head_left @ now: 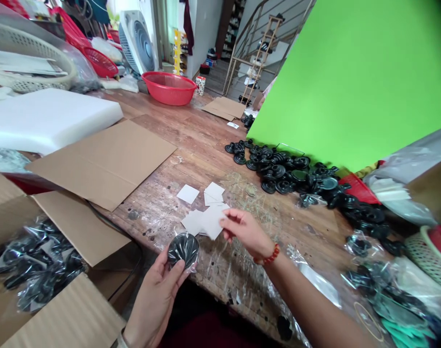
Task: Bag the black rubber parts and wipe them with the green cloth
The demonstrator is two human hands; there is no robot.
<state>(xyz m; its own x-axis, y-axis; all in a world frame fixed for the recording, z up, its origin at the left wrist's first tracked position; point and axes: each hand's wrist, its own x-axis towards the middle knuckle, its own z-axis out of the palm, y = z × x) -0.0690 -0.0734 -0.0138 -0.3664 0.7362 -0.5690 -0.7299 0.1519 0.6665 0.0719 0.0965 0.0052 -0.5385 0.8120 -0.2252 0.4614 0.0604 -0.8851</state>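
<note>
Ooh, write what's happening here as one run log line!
left hand: holds bagged black disc | right hand: pinches white card | cardboard box: open, bagged black pieces inside

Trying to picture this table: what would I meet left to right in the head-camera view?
Bagged black pieces in a carton, left hand holding a bagged black disc, right hand holding a white card, red container, pale basket.
</note>
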